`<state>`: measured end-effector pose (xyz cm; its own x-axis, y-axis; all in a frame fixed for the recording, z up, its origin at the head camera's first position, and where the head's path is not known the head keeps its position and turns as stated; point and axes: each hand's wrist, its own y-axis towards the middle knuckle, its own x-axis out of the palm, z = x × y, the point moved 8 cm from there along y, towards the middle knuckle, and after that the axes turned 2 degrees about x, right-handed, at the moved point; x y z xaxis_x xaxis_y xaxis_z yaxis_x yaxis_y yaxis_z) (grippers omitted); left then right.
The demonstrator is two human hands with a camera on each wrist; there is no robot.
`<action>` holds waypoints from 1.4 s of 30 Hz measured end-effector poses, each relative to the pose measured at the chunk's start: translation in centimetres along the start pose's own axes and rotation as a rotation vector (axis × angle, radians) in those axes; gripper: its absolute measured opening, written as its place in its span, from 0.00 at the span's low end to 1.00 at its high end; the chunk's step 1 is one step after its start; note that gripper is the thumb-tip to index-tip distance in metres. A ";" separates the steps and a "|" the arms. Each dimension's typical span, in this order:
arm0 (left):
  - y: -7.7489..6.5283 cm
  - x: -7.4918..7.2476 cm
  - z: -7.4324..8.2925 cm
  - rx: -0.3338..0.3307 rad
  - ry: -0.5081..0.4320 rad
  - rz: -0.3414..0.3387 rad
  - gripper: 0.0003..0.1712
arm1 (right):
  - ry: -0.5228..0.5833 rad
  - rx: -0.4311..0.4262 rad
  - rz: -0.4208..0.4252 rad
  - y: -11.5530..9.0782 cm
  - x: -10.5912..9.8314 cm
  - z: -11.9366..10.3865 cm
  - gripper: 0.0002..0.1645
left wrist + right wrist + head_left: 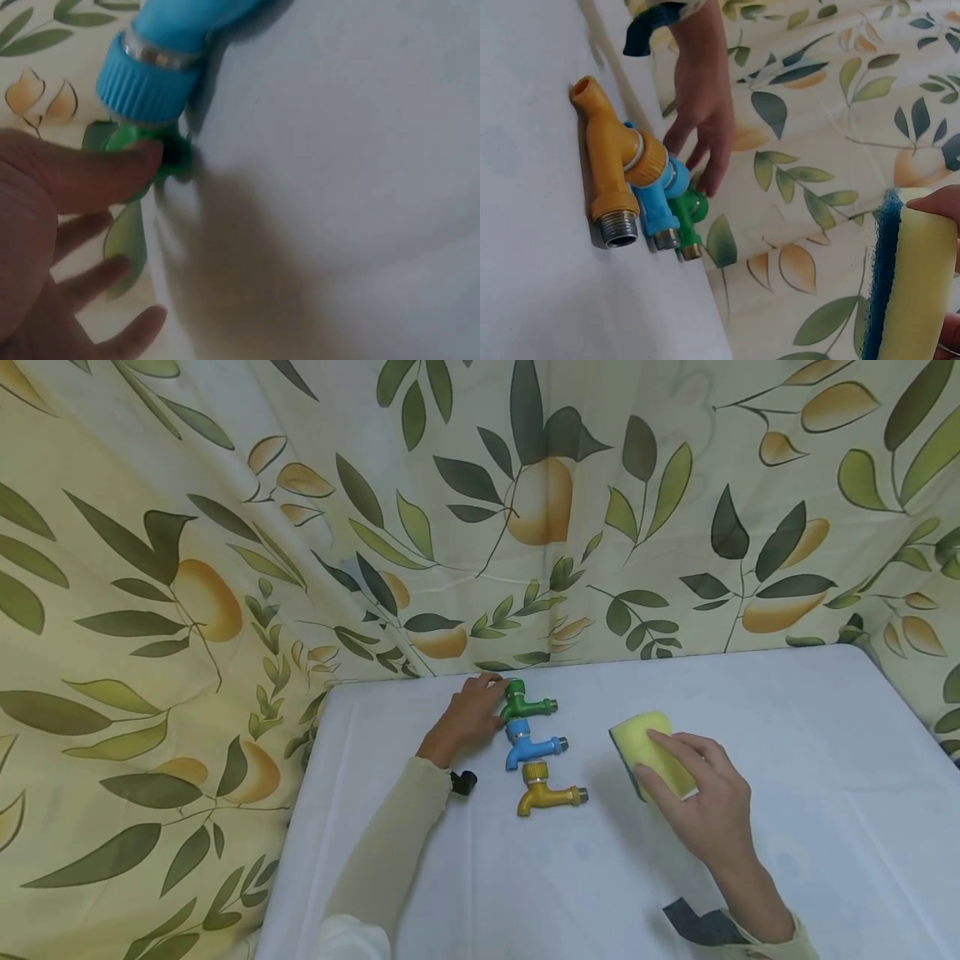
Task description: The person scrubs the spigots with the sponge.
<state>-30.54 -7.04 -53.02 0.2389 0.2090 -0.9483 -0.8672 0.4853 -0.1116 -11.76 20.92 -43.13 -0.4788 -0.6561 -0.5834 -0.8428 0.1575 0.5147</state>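
In the head view three plastic taps lie in a column on the white table: green point(519, 700), blue point(531, 744) and yellow point(547, 792). My left hand point(474, 708) grips the green tap at its left end, thumb near the spout and fingers by the knob. The left wrist view shows the thumb point(112, 169) against the green tap point(176, 154), partly hidden behind the blue tap point(154, 71); the other fingers are spread. To the right, my right hand point(708, 793) holds a yellow sponge point(652, 747) above the table, its dark blue scouring side point(883, 277) facing the taps.
The table point(825, 760) has a white cover, and its far edge runs just behind the green tap. A leaf-and-fruit patterned curtain point(480, 527) hangs behind and to the left. Dark straps show at both wrists.
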 end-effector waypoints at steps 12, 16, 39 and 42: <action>2.3 0.5 -1.4 0.034 -0.056 -0.096 0.58 | -0.020 0.007 -0.038 -0.4 0.8 0.0 0.32; 1.6 -0.2 -2.8 0.036 -0.198 -0.003 0.58 | -0.023 0.010 -0.041 -0.5 0.8 -0.1 0.32; -12.5 -2.1 7.7 0.411 -0.780 0.347 0.55 | -0.002 0.017 -0.156 0.2 3.9 -2.9 0.29; -12.7 -2.1 9.0 0.456 -0.741 0.411 0.55 | 0.001 -0.084 -0.203 -0.7 4.5 -4.5 0.29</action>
<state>-16.11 -6.00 -46.93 0.3054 0.8438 -0.4412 -0.7288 0.5054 0.4621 -12.22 14.56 -43.26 -0.3007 -0.6690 -0.6797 -0.8986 -0.0400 0.4369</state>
